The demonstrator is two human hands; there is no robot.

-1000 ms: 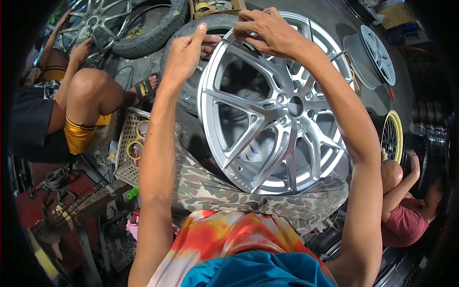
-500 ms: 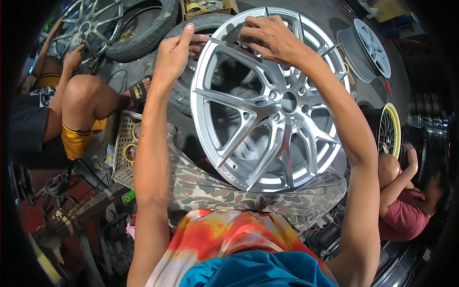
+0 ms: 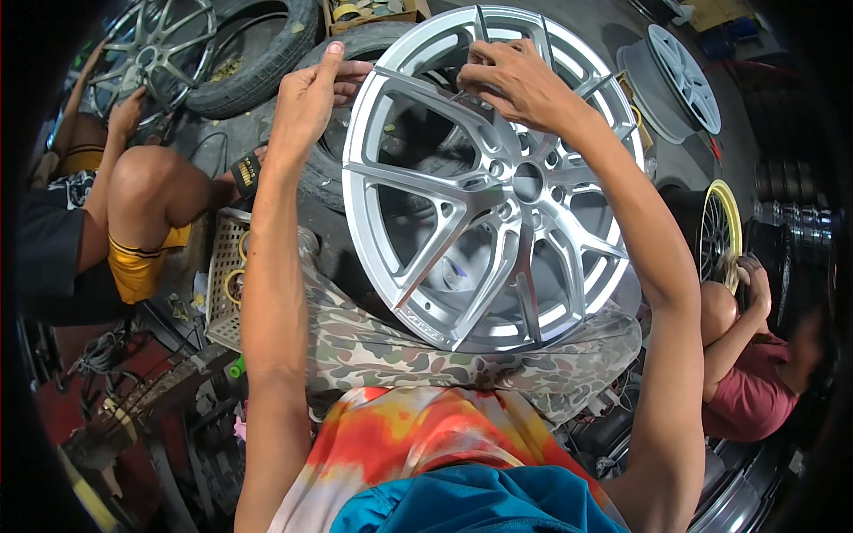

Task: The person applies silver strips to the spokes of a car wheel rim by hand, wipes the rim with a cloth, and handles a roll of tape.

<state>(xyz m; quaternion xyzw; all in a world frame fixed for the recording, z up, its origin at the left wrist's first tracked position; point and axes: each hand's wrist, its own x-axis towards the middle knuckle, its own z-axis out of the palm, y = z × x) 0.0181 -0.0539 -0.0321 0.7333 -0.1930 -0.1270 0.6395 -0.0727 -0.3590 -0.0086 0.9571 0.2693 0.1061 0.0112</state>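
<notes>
A silver multi-spoke wheel rim (image 3: 404,191) rests tilted across my lap, its face toward me. My left hand (image 3: 306,98) is at its upper left edge, thumb raised and fingers stretched toward the outer lip at a spoke's end. Over the upper part of the rim, my right hand (image 3: 515,80) is bent with fingertips pinched together just above that same spoke. Whatever sits between those fingertips is too small or hidden to make out. Dark, shiny faces run along several spokes.
Tyres (image 3: 258,58) lie on the floor beyond the rim. A plastic basket (image 3: 227,302) with yellow tape rolls stands left. One person (image 3: 147,182) handles another wheel (image 3: 147,58) at far left; another (image 3: 746,391) sits right by a yellow-lipped wheel (image 3: 724,222). A white wheel (image 3: 684,84) lies upper right.
My right hand has moved a little right along the spoke, toward the hub. The rim and my left hand appear slightly further left in view. The person at right has raised a hand.
</notes>
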